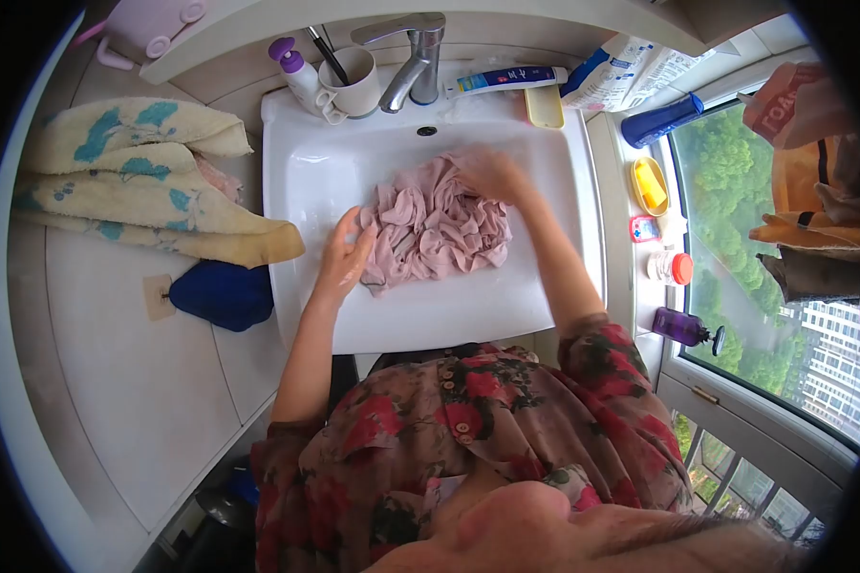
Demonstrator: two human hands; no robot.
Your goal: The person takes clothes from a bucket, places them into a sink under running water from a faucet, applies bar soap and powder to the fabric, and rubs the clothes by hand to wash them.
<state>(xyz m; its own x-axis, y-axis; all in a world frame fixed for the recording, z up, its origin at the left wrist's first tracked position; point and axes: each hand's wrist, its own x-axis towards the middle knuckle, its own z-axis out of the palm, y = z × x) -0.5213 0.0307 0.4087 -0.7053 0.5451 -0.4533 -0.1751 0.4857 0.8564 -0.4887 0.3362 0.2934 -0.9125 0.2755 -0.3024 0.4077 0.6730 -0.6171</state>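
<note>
A wet-looking pink piece of fabric (435, 229) lies crumpled in the white sink (535, 310); its folds hide what kind of item it is. At its left edge is my left hand (346, 253), thumb and fingers apart, touching the cloth. My right hand (489, 175) is over the upper right part of the fabric, smeared by motion, so its fingers do not show clearly. Behind the cloth stands the chrome faucet (419, 72), above the overflow hole in the basin wall.
A white mug (352, 86) and a purple-capped bottle (296, 72) stand left of the faucet. Right of it lie a toothpaste tube (508, 80) and a soap bar (545, 107). A patterned towel (143, 181) hangs at left; bottles line the windowsill, including a purple one (678, 327).
</note>
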